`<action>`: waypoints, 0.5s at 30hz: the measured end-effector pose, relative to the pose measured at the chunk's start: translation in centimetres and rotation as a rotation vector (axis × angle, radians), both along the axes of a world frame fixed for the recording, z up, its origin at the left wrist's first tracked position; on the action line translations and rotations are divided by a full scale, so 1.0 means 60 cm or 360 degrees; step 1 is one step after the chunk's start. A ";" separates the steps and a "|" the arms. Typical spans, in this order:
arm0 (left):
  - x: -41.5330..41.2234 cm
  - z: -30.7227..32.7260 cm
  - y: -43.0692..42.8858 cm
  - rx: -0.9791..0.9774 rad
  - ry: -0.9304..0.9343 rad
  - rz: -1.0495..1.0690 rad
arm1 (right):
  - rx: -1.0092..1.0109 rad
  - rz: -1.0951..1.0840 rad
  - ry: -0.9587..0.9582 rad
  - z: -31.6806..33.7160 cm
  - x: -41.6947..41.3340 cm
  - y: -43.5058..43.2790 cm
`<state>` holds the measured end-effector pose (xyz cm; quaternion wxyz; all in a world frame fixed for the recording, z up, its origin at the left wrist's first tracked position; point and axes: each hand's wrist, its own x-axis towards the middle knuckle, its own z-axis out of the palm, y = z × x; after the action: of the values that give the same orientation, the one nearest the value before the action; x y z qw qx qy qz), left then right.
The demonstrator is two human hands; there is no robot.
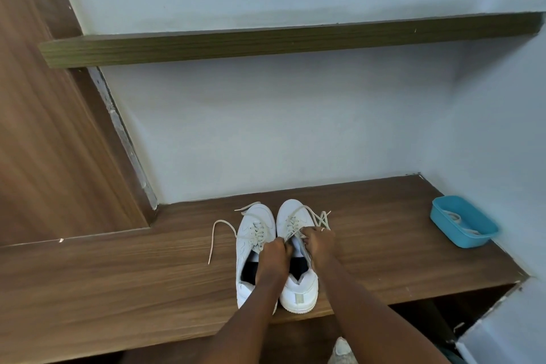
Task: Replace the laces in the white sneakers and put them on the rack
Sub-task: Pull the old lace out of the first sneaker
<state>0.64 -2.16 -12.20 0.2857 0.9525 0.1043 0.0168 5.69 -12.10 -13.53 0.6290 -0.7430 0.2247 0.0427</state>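
Two white sneakers stand side by side on a wooden shelf (118, 275), toes toward the wall. The left sneaker (251, 233) has a loose grey-white lace (217, 233) trailing out to its left. The right sneaker (295, 289) has its lace ends spread to the right of the toe. My left hand (273, 255) and my right hand (319, 245) both sit over the right sneaker's upper eyelets, fingers curled and pinching its lace (295, 226). My left forearm covers the left sneaker's heel.
A blue plastic tub (464, 221) with a pale lace inside stands at the shelf's right end by the wall. A second wooden shelf (266, 44) runs above. A wooden panel (44, 127) rises on the left. The shelf's front edge lies just below the sneakers.
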 end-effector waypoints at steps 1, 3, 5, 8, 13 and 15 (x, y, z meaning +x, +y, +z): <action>-0.001 0.000 -0.002 -0.0003 -0.0006 0.0006 | -0.0019 0.0000 -0.0009 0.009 -0.006 0.000; -0.004 0.001 -0.006 0.0004 -0.0017 0.0011 | -0.0269 0.0136 -0.0135 0.041 -0.026 0.005; -0.006 0.002 -0.009 0.0045 -0.0022 -0.0005 | -0.0867 0.0339 -0.0291 0.038 -0.026 0.003; -0.007 0.004 -0.010 0.0147 0.0002 -0.0043 | -0.1661 0.0771 -0.0700 0.044 -0.027 0.002; -0.006 0.009 -0.012 0.0212 0.0096 -0.0041 | -0.1950 0.0899 -0.0815 0.041 -0.014 -0.003; -0.008 0.010 -0.012 0.0226 0.0111 -0.0043 | -0.1976 0.0914 -0.0848 0.051 -0.023 -0.005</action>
<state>0.18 -2.90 -11.58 0.2139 0.9716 0.0999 -0.0127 4.33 -12.37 -10.49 0.0896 -0.9773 -0.1565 -0.1114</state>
